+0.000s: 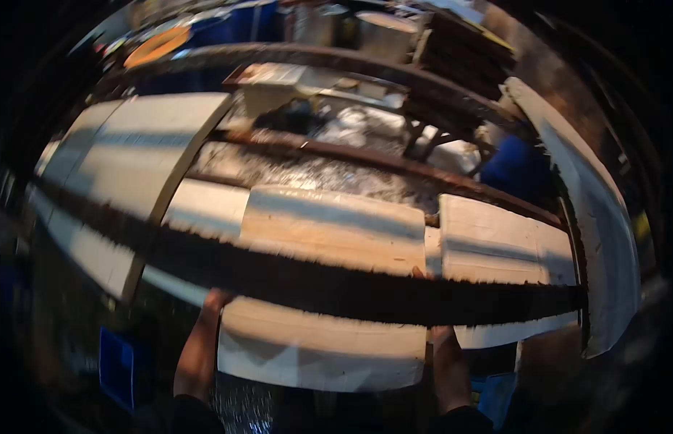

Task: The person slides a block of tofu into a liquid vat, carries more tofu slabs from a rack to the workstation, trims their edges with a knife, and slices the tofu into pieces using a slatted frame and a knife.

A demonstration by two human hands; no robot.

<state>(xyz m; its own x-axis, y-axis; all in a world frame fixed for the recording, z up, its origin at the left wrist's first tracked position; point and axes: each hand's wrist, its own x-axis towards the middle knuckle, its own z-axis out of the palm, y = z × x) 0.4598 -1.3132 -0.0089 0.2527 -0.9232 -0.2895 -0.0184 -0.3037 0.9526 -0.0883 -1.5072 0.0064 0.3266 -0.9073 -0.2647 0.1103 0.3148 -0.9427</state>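
Observation:
A wide pale board lies in front of me, its lower part tilted toward me. My left hand grips its left edge, with most of the fingers hidden. My right hand is at the right edge, and a fingertip shows above the dark beam. This long dark beam with ragged edges crosses the view in front of the board and covers parts of both hands. Another pale board lies to the right of the held one, and a larger pale panel is at the left.
A tall pale panel leans at the far right. Rusty rails run across behind the boards. Farther back are a light-coloured tub, a blue barrel and an orange round container. A blue crate stands low at the left.

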